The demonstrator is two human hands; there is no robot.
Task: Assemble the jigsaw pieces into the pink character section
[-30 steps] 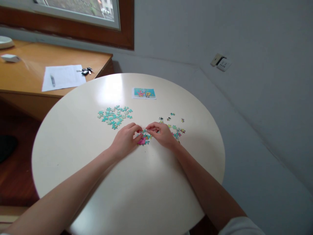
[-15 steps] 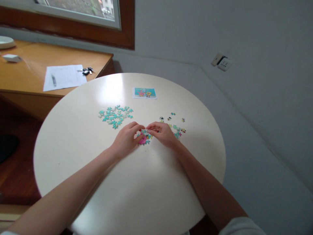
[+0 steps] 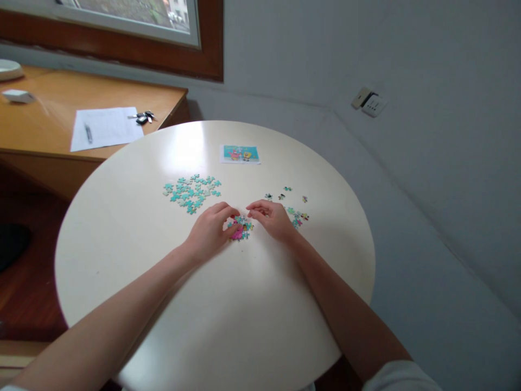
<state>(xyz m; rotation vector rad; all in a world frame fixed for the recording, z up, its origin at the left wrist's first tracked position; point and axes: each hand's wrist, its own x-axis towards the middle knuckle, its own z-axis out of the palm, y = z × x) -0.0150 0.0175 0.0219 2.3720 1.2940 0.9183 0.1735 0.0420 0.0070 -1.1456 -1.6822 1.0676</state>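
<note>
A home or office room, with window (image 3: pixel 138 13), wooden desk (image 3: pixel 97 89), round table (image 3: pixel 236 293).

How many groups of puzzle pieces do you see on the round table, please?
3: a teal pile at the left, a patch with pink by the left hand, and scattered pieces by the right hand. The hands may hide more.

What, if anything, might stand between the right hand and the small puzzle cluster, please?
Nothing visible does: the right hand is close beside the puzzle cluster, at its upper right. The left hand is at the cluster's left, its thumb covering part of it.
</note>
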